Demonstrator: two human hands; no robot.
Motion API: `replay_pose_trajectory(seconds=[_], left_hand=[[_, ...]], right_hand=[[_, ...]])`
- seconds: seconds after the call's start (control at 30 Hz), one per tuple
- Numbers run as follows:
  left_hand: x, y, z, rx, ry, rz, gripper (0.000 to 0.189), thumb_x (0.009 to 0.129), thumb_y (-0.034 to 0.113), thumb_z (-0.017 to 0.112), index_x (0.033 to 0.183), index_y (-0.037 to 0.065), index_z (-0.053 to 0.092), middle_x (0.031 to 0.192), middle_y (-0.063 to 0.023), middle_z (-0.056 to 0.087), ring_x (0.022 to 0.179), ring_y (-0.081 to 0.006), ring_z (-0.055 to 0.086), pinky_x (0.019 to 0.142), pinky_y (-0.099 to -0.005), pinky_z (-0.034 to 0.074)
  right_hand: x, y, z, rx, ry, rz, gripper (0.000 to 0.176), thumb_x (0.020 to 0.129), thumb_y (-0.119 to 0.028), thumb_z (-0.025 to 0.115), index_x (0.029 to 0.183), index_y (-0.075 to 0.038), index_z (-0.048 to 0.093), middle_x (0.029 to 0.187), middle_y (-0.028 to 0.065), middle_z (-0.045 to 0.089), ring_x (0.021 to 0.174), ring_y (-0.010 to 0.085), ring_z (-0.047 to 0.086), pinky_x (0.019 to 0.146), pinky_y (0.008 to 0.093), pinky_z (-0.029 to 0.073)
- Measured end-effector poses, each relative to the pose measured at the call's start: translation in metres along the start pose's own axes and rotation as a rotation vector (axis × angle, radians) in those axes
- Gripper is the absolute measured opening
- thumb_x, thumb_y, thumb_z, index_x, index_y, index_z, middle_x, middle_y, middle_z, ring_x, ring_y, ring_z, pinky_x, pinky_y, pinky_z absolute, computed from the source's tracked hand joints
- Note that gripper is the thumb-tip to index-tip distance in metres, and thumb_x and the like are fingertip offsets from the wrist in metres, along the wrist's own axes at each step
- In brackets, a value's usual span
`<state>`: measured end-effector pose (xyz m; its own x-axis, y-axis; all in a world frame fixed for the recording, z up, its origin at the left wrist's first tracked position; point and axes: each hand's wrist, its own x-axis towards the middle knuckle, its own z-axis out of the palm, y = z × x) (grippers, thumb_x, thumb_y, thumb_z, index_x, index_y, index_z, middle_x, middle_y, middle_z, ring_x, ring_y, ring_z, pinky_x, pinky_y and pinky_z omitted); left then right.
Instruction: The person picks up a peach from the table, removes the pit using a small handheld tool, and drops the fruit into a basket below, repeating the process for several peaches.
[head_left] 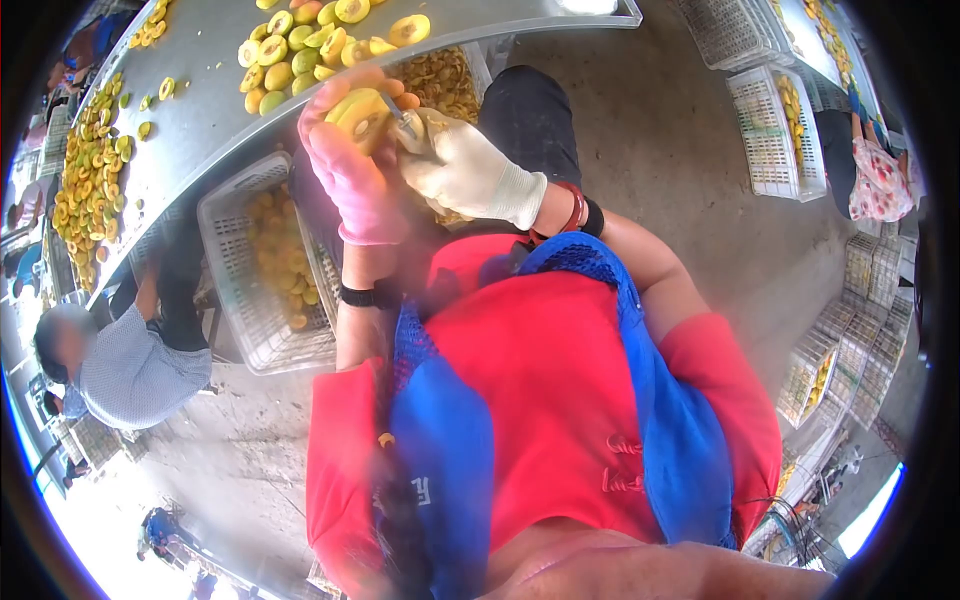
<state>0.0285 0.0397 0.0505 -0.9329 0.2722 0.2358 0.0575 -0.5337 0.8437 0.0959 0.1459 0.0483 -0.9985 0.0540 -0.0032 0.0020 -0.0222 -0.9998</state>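
Gripping a cut yellow fruit (359, 116) with curled fingers, the pink-gloved left hand (348, 172) holds it by the metal tabletop's (205, 95) near edge. The white-gloved right hand (458, 165) clasps a small blade (393, 105) beside it.

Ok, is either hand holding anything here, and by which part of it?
Left hand: a yellow stone-fruit half, around its outer side. Right hand: a small metal tool, apparently by its handle, mostly hidden from view.
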Motion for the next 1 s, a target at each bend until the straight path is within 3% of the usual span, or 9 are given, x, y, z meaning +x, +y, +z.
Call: replay_pose_trajectory(seconds=[0.07, 0.17, 0.3, 0.4, 0.5, 0.57, 0.63, 0.9, 1.0], left_hand=[[0.001, 0.001, -0.001, -0.034, 0.035, -0.054, 0.048, 0.101, 0.053, 0.050, 0.123, 0.010, 0.052, 0.110, -0.0168, 0.067, 0.090, -0.0284, 0.066, 0.080, -0.0404, 0.058], [-0.001, -0.008, -0.007, -0.028, 0.042, -0.023, 0.055, 0.098, 0.059, 0.052, 0.123, 0.009, 0.051, 0.109, -0.0160, 0.067, 0.087, -0.0267, 0.066, 0.080, -0.0398, 0.058], [-0.006, -0.002, 0.002, 0.051, 0.059, -0.091, 0.061, 0.097, 0.062, 0.051, 0.123, 0.006, 0.051, 0.108, -0.0153, 0.067, 0.085, -0.0249, 0.067, 0.078, -0.0380, 0.058], [-0.004, -0.006, 0.003, 0.079, 0.049, -0.012, 0.065, 0.097, 0.063, 0.050, 0.124, 0.004, 0.051, 0.108, -0.0149, 0.067, 0.087, -0.0249, 0.068, 0.078, -0.0382, 0.058], [-0.001, -0.005, 0.000, 0.202, -0.083, 0.135, 0.070, 0.096, 0.066, 0.048, 0.123, 0.001, 0.054, 0.107, -0.0147, 0.067, 0.087, -0.0251, 0.069, 0.078, -0.0380, 0.059], [0.000, -0.014, -0.001, 0.225, -0.074, 0.234, 0.072, 0.096, 0.068, 0.047, 0.122, 0.001, 0.056, 0.106, -0.0147, 0.068, 0.087, -0.0254, 0.069, 0.078, -0.0374, 0.059], [0.000, -0.022, 0.001, 0.227, -0.038, 0.307, 0.074, 0.095, 0.069, 0.047, 0.121, 0.001, 0.058, 0.105, -0.0146, 0.068, 0.087, -0.0255, 0.070, 0.078, -0.0370, 0.059], [-0.008, -0.009, -0.007, -0.045, -0.136, -0.108, 0.054, 0.101, 0.054, 0.050, 0.122, 0.004, 0.054, 0.108, -0.0159, 0.067, 0.088, -0.0241, 0.067, 0.077, -0.0378, 0.058], [-0.007, -0.018, -0.017, -0.036, -0.210, -0.096, 0.054, 0.101, 0.053, 0.052, 0.121, 0.003, 0.055, 0.107, -0.0159, 0.068, 0.086, -0.0230, 0.067, 0.078, -0.0373, 0.057]], right_hand=[[-0.003, -0.006, -0.005, 0.176, -0.115, 0.275, 0.019, 0.090, -0.009, 0.059, 0.105, 0.000, 0.052, 0.076, 0.0081, 0.063, 0.064, 0.0185, 0.063, 0.060, 0.0359, 0.053], [-0.005, -0.007, -0.003, 0.142, -0.102, 0.215, 0.017, 0.089, -0.008, 0.059, 0.104, -0.002, 0.053, 0.071, 0.0065, 0.060, 0.057, 0.0164, 0.060, 0.052, 0.0328, 0.049], [-0.004, 0.013, 0.013, -0.207, 0.097, -0.357, 0.014, 0.089, -0.008, 0.058, 0.102, -0.006, 0.054, 0.065, 0.0036, 0.056, 0.048, 0.0107, 0.053, 0.042, 0.0276, 0.042], [-0.011, -0.008, -0.001, 0.135, -0.133, 0.210, 0.021, 0.088, -0.009, 0.060, 0.106, -0.002, 0.053, 0.072, 0.0120, 0.062, 0.059, 0.0217, 0.062, 0.056, 0.0358, 0.052], [-0.011, -0.019, -0.007, 0.244, -0.211, 0.310, 0.023, 0.088, -0.009, 0.060, 0.109, 0.000, 0.053, 0.076, 0.0130, 0.064, 0.066, 0.0265, 0.065, 0.065, 0.0394, 0.054], [-0.005, 0.020, 0.002, -0.260, 0.017, -0.278, 0.022, 0.089, -0.008, 0.058, 0.109, -0.001, 0.053, 0.074, 0.0105, 0.063, 0.064, 0.0251, 0.063, 0.063, 0.0384, 0.054], [-0.002, 0.026, 0.006, -0.450, 0.118, -0.525, 0.023, 0.089, -0.008, 0.057, 0.111, -0.002, 0.053, 0.074, 0.0077, 0.062, 0.063, 0.0230, 0.062, 0.062, 0.0371, 0.053], [-0.009, -0.022, -0.017, 0.299, -0.366, 0.430, 0.005, 0.095, -0.013, 0.055, 0.098, -0.012, 0.052, 0.067, -0.0019, 0.051, 0.047, 0.0088, 0.047, 0.041, 0.0270, 0.037], [-0.011, -0.013, -0.022, 0.498, -0.468, 0.462, 0.008, 0.097, -0.016, 0.054, 0.092, -0.015, 0.048, 0.063, -0.0054, 0.043, 0.043, 0.0030, 0.035, 0.036, 0.0224, 0.025]])
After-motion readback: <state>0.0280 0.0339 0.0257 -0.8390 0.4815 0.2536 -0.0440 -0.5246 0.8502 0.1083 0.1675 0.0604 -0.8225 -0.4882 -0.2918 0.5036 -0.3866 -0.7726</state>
